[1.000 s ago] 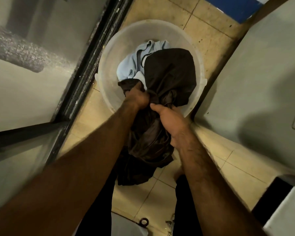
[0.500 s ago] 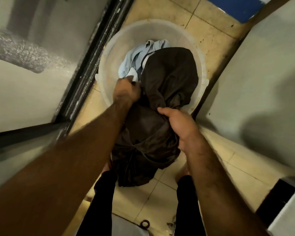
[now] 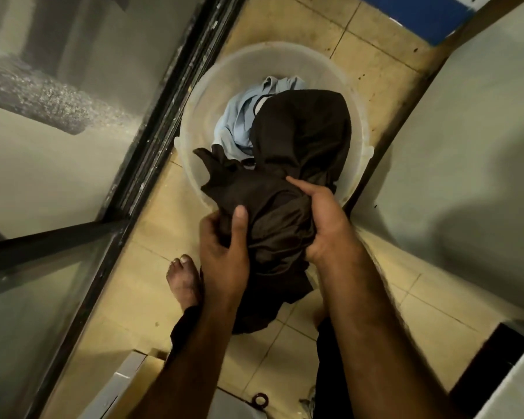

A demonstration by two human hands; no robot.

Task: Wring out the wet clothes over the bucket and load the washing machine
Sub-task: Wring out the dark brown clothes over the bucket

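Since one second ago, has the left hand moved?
Yes. The left hand came back toward the person: from the near rim of the bucket to outside it, where it grips the dark garment above the floor tiles.

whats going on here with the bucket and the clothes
A person stands over a round translucent plastic bucket on the tan tiled floor. The left hand and right hand both grip a bunched dark brown cloth garment. Its far part is draped into the bucket and its near end hangs down by the legs. A crumpled light blue cloth garment lies in the bucket beside it. The dark garment is not yet lifted clear of the bucket.
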